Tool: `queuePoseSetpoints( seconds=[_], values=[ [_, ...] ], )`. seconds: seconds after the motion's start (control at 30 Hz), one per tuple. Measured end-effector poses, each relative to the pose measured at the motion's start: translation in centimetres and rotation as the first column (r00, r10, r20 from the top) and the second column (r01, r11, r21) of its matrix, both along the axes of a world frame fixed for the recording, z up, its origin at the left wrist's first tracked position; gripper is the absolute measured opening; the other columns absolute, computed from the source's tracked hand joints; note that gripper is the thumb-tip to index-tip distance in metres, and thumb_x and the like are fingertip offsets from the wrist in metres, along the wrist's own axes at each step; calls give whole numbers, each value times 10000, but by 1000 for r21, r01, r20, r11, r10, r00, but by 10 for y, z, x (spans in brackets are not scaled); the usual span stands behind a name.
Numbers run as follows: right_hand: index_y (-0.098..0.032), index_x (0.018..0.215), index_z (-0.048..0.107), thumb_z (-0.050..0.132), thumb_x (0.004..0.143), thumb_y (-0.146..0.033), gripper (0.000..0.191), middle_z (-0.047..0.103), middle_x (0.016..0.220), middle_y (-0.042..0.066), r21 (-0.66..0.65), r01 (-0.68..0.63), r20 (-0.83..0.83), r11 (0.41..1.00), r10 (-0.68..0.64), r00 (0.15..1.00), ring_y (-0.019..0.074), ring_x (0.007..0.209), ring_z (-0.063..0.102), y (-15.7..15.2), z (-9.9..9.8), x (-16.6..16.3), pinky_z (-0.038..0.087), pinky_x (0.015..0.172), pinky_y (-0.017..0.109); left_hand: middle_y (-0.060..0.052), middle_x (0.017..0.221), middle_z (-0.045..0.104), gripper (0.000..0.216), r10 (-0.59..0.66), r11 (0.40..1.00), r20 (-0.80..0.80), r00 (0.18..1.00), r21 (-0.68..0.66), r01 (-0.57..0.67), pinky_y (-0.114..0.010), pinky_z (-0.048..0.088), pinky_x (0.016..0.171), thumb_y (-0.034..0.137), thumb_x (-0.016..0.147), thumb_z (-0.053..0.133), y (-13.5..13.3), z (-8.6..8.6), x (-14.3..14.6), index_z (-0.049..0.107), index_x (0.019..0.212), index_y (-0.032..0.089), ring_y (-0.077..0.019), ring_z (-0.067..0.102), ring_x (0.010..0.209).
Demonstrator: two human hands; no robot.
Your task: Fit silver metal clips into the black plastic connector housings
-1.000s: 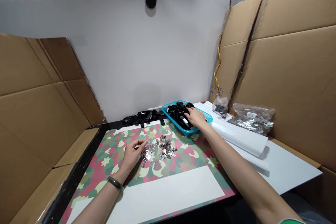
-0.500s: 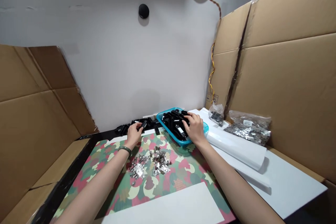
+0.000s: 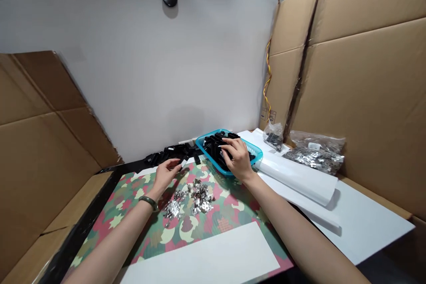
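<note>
My right hand [image 3: 237, 158] rests inside a blue plastic tray [image 3: 256, 155] at the back of the table, its fingers curled down onto the black plastic parts [image 3: 214, 147] heaped there. My left hand [image 3: 166, 173], with a green bangle on its wrist, hovers over the camouflage mat [image 3: 229, 213] with its fingers loosely spread and nothing in them. It sits just in front of a row of black parts [image 3: 163, 154] lined up along the wall. A pile of small shiny metal pieces [image 3: 195, 197] lies on the mat between my forearms.
Cardboard walls stand at the left [image 3: 40, 142] and right [image 3: 366, 97]. A white sheet [image 3: 206, 259] lies near me, rolled white paper [image 3: 299, 177] at the right. Two clear bags, one of metal pieces [image 3: 314, 154] and one of black parts [image 3: 273, 135], lean against the right cardboard. A twisted cable [image 3: 268, 84] hangs in the corner.
My left hand went from the metal pile to the row of black parts, then drew back toward the mat. My right hand stayed in the tray, shifting slightly left.
</note>
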State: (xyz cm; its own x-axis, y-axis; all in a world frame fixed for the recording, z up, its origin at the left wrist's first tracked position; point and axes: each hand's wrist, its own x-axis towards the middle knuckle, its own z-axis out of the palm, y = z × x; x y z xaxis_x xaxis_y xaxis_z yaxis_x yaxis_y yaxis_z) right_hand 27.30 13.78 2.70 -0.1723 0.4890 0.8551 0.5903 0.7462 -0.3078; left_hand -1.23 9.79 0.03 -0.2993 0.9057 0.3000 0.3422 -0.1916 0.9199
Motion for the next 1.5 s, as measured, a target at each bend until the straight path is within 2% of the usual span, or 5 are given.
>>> queuePoseSetpoints(
  seconds=[0.2, 0.37, 0.63, 1.3, 1.5],
  values=[
    [-215, 1010, 709, 536, 919, -238, 197, 669, 1178, 135, -115, -340, 17, 934, 344, 939, 289, 1066, 601, -32, -6, -33, 471, 943, 514, -131, 895, 746, 455, -58, 988, 244, 968, -122, 91, -296, 524, 630, 460, 562, 870, -63, 5, -1, 782, 889, 156, -202, 673, 716],
    [-272, 1288, 612, 664, 863, -284, 429, 598, 1327, 107, -339, -567, -127, 751, 560, 819, 251, 1109, 615, -58, -15, -66, 517, 917, 431, -132, 893, 756, 452, -97, 974, 362, 927, -159, 164, -316, 546, 656, 474, 587, 865, -86, 10, 4, 796, 894, 149, -208, 677, 717],
    [-249, 1042, 732, 724, 806, -230, 236, 739, 939, 58, -430, -545, -184, 720, 521, 834, 223, 826, 652, -62, -30, -79, 512, 790, 384, -114, 1077, 756, 335, -245, 966, 184, 952, -43, 256, -367, 574, 773, 333, 624, 849, -100, 14, 21, 803, 938, 228, -285, 694, 959],
    [-195, 980, 739, 752, 778, -269, 215, 746, 938, 67, -442, -590, -279, 676, 521, 806, 206, 826, 669, -72, -29, -75, 500, 740, 316, -90, 1036, 760, 292, -216, 973, -16, 976, 78, 217, -365, 616, 783, 276, 743, 782, -107, 0, 18, 761, 1023, 199, -231, 717, 901],
    [-155, 839, 730, 772, 737, -470, 334, 689, 701, 22, -634, -708, -590, 311, 398, 703, 121, 530, 562, -73, -20, -76, 456, 539, 253, -65, 988, 755, 475, -125, 896, -394, 910, 350, 275, -306, 591, 721, 249, 825, 733, -106, -1, 10, 639, 1290, 252, -160, 688, 741]
  ],
)
